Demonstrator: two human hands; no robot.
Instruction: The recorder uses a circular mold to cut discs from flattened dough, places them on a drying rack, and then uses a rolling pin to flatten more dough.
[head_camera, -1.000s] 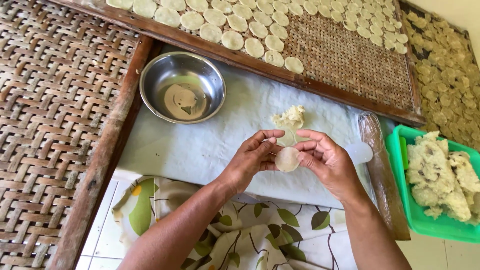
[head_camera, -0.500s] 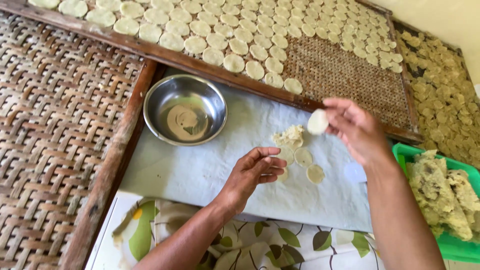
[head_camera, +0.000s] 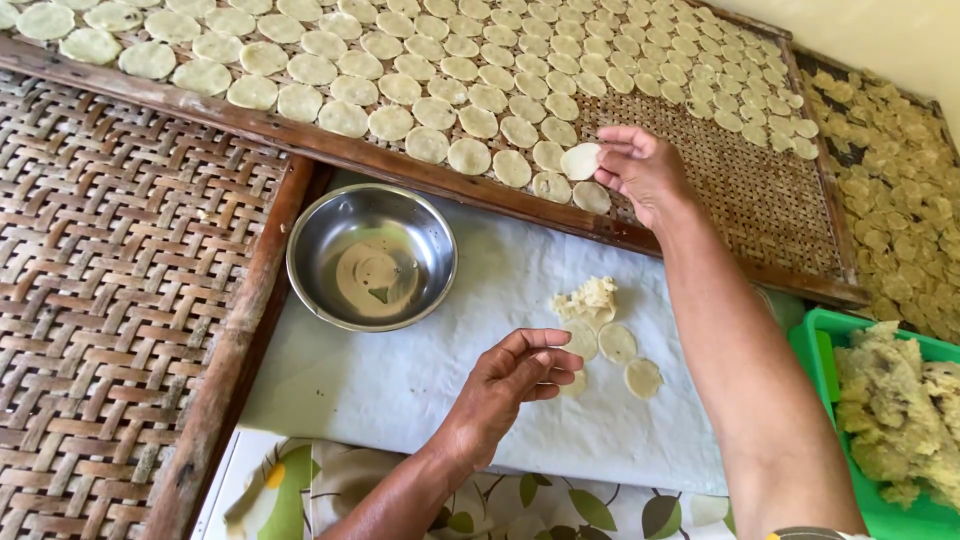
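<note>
- Right hand (head_camera: 640, 170) is stretched out over the woven drying tray (head_camera: 760, 210), fingertips pinching one flat dough disc (head_camera: 580, 160) by its edge.
- That disc sits at the end of the nearest row of discs (head_camera: 400, 90) on the tray, just beside the last ones laid there, over the bare part of the weave. Cannot tell if it already touches the tray.
- Left hand (head_camera: 515, 375) is low over the white cloth (head_camera: 400, 380), fingers loosely curled with thumb and fingertips close together; a pale disc shows partly under the fingertips, but a grip cannot be told.
- Three more flat discs (head_camera: 618, 343) lie on the cloth just right of the left hand, apart from each other or barely touching.
- Small lump of raw dough (head_camera: 588, 298) sits on the cloth just above those discs.
- Steel bowl (head_camera: 371, 256) stands on the cloth to the left, against the tray's wooden frame; only a thin film of liquid in the bottom.
- Green plastic basket (head_camera: 815, 345) at the right edge holds a big pile of dough.
- Second woven tray (head_camera: 110, 300) lies on the left, bare weave.
- Further mat (head_camera: 900, 170) at upper right is covered with irregular yellowish pieces.
- Leaf-patterned cloth (head_camera: 350, 495) lies under the white cloth at the near edge.
</note>
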